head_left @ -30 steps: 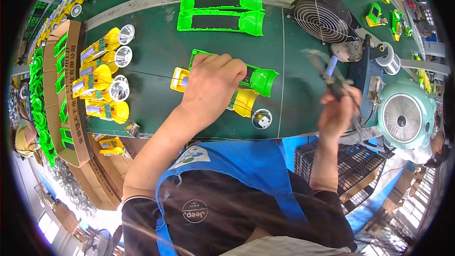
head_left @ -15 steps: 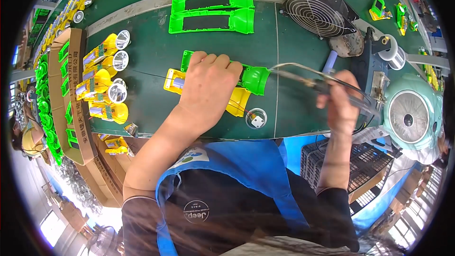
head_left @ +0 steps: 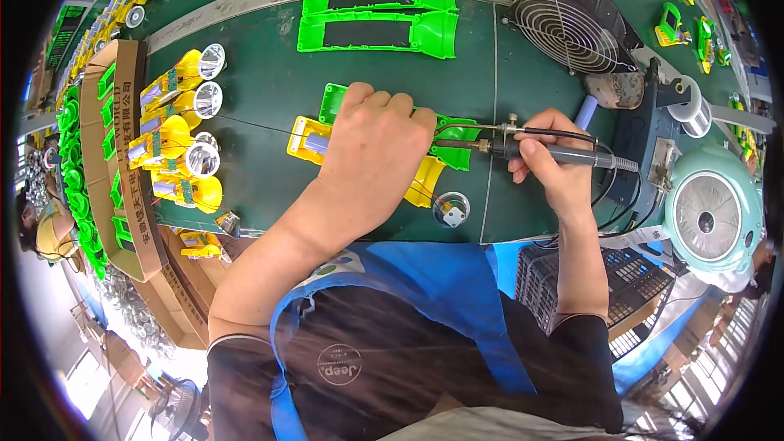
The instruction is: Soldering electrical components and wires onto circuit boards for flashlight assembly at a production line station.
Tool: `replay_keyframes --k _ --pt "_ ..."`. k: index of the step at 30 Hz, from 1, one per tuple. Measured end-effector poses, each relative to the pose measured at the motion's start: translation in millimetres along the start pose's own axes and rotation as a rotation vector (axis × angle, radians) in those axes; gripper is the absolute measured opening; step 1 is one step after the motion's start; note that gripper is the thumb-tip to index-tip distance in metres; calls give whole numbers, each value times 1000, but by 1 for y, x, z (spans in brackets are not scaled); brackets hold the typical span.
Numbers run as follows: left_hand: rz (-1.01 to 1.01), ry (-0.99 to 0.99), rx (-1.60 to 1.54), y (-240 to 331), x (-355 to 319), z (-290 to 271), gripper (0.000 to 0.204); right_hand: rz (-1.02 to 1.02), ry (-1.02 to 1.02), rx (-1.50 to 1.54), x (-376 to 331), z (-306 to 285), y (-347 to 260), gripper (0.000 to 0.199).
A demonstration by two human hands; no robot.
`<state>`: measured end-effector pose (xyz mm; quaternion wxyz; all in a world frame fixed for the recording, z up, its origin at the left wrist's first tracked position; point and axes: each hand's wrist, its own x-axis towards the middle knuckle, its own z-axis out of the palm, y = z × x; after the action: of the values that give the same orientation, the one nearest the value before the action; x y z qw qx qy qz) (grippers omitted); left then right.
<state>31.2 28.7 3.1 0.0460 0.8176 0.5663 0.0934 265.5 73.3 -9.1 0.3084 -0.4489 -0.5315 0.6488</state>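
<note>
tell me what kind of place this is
Most likely a small electronics assembly line, at a soldering station. The right hand holds a black pen-shaped soldering iron to a green plastic lamp housing under the left hand. Half-built yellow plastic flashlights lie in rows on the green bench.

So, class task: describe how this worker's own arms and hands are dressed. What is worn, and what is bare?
Both hands, the left hand and right hand, are bare, with no gloves. The forearms are bare too. Short black sleeves end around the elbows, and a blue apron covers the chest between the arms.
</note>
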Motion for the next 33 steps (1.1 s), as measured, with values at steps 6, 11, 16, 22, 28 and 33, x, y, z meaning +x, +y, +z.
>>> replay_keyframes --k 6,11,16,22,28,33 --pt "-1 8 -1 1 3 -1 7 2 73 23 -4 2 7 13" --pt "-7 -18 39 3 4 -3 4 -21 96 141 -13 -6 21 16" --pt "-16 -17 46 4 4 0 4 -167 186 237 -21 -9 29 22" --pt "-40 -53 18 5 4 -3 2 -446 242 122 -22 11 33 33" --pt "-34 -74 27 6 5 -4 1 -691 61 -181 -10 38 53 34" --pt "-42 -56 15 6 5 -4 1 -814 69 -183 -5 40 57 35"
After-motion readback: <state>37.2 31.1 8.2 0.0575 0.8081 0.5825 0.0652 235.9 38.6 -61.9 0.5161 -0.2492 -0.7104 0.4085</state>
